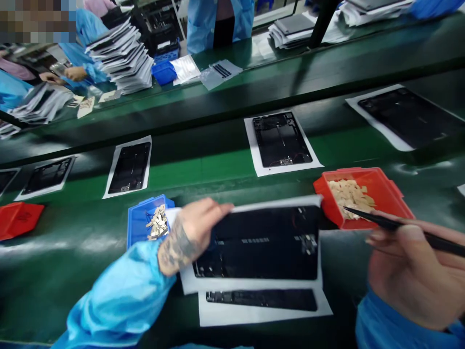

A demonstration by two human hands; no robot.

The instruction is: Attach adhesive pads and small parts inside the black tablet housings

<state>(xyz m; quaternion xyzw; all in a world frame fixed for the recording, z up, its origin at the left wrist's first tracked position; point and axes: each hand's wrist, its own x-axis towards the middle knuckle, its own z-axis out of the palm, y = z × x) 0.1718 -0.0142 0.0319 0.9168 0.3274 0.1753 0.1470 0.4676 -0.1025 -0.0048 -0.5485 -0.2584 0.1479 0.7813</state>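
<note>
"With the black panel [267, 259] as clock centre, what lies around it?"
"It's on a white sheet [187, 283], overlapping a second panel [261, 299] at six o'clock."
"And the left hand [192, 228]?"
"Pinching the panel's edge at ten o'clock, fingers closed over it."
"The right hand [417, 266]?"
"At three o'clock, closed round black tweezers [385, 222]. Their tips are over tan pieces [350, 191] in the red bin [392, 198] at two o'clock; I can't tell whether they grip one."
"Nine o'clock?"
"A blue bin [135, 225]."
</note>
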